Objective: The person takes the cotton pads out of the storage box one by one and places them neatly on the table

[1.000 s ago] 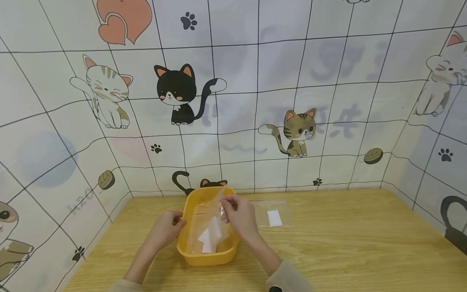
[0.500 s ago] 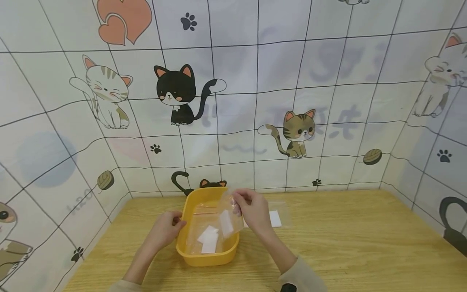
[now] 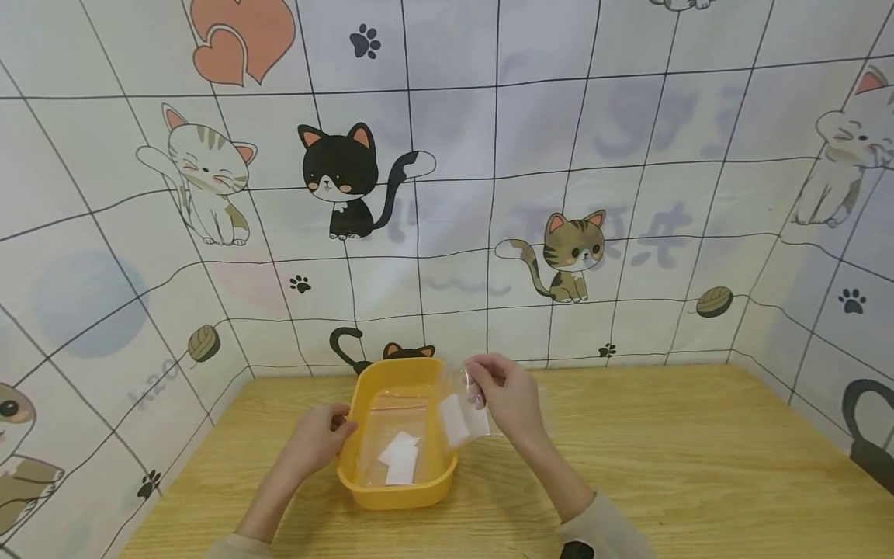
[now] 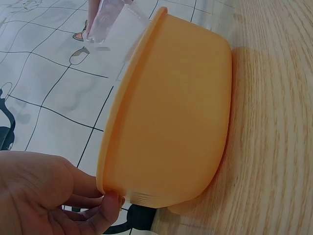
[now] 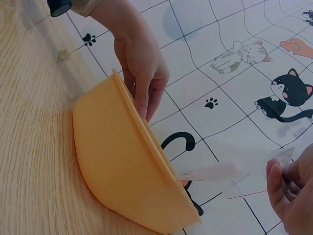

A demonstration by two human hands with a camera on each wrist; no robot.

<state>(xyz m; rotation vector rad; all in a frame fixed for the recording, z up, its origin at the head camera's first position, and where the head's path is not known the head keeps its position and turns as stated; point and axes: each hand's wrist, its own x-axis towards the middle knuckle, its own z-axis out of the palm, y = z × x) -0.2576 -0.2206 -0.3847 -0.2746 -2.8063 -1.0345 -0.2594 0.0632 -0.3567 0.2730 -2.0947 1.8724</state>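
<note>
A yellow plastic basin [image 3: 398, 498] stands on the table, with clear zip bags [image 3: 401, 463] holding white pieces inside; how many bags overlap there I cannot tell. My left hand [image 3: 317, 439] grips the basin's left rim, thumb and fingers on either side of it, as the left wrist view [image 4: 58, 196] confirms. Pinched by its top in my right hand [image 3: 508, 396] is a clear zip bag [image 3: 455, 421] with a white rectangular piece in it. This bag hangs at the basin's right rim, partly over the table.
Another clear bag [image 3: 547, 411] lies on the wooden table [image 3: 670, 458] to the right of the basin, mostly hidden behind my right hand. A wall covering [image 3: 454, 210] printed with cats and grid lines rises directly behind the table.
My right hand has lifted the zip bag out of the basin and carried it right, past the rim. The left hand has stayed on the basin's rim.
</note>
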